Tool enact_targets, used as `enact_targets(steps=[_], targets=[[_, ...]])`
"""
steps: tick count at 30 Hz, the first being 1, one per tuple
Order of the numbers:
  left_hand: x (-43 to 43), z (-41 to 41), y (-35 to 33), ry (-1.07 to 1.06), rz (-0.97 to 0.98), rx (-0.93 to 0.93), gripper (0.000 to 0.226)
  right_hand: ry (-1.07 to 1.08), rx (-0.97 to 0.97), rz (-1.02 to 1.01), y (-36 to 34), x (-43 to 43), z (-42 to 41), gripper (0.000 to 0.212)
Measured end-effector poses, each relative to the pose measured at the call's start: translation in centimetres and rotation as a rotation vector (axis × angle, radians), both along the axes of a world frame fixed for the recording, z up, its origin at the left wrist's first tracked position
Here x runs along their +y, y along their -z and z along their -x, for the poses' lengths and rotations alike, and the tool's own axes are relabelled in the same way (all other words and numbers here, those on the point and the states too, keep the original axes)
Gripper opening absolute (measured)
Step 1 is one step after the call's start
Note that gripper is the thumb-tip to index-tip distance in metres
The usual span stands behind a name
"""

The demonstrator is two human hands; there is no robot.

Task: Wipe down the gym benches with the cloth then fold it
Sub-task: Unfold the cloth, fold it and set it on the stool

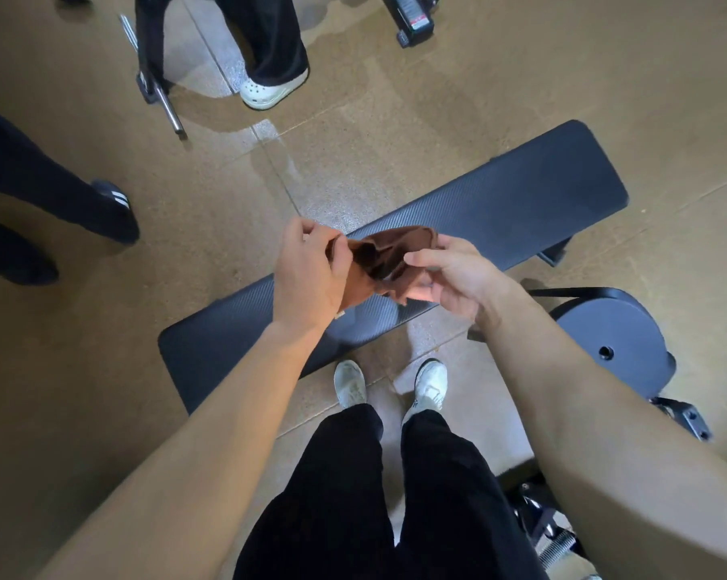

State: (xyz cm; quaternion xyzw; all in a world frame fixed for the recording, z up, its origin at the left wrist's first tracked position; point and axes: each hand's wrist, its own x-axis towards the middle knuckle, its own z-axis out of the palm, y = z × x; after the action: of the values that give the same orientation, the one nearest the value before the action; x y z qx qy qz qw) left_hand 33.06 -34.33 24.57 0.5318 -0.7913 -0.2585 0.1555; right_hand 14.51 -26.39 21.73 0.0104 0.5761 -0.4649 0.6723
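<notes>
A dark blue-black padded gym bench [520, 194] runs diagonally from lower left to upper right across the floor in front of me. Above its middle I hold a small brown cloth [384, 257], bunched and partly folded. My left hand [307, 274] pinches the cloth's left edge with curled fingers. My right hand [453, 274] grips its right side, thumb stretched over the top. Part of the cloth hangs behind my left hand.
My white shoes [349, 383] stand just behind the bench. A black round machine part [617, 341] sits at right. Other people's legs stand nearby: a white clog [269, 90] at the top, a black striped shoe [117, 207] at left. A metal bar [167, 98] leans there.
</notes>
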Motion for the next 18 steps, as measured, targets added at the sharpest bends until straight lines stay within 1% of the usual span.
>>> enact_targets(steps=[2, 4, 6, 7, 10, 12, 14, 18], targets=[[-0.5, 0.6, -0.5, -0.081, -0.12, 0.126, 0.02, 0.117, -0.011, -0.023, -1.4, 0.6, 0.3, 0.027], [-0.4, 1.4, -1.4, -0.103, -0.281, 0.25, 0.021, 0.285, -0.074, -0.094, -2.3, 1.1, 0.9, 0.023], [0.7, 2.5, -2.7, -0.033, -0.391, 0.327, 0.013, 0.462, -0.219, -0.179, -2.4, 1.6, 1.5, 0.028], [1.5, 3.2, -3.4, 0.01, -0.423, 0.361, 0.009, 0.549, -0.303, -0.211, -2.5, 1.8, 1.8, 0.027], [3.8, 5.5, -5.3, 0.063, -0.481, 0.466, 0.021, 0.776, -0.477, -0.222, -2.9, 2.0, 2.7, 0.021], [5.3, 6.7, -5.9, 0.108, -0.498, 0.52, 0.02, 0.844, -0.513, -0.207, -3.5, 2.4, 3.4, 0.018], [6.8, 8.0, -6.3, 0.144, -0.502, 0.53, 0.02, 0.877, -0.483, -0.194, -4.2, 3.1, 4.5, 0.015], [10.4, 10.7, -6.6, 0.122, -0.539, 0.521, 0.021, 0.942, -0.459, -0.174, -5.6, 5.3, 6.4, 0.017]])
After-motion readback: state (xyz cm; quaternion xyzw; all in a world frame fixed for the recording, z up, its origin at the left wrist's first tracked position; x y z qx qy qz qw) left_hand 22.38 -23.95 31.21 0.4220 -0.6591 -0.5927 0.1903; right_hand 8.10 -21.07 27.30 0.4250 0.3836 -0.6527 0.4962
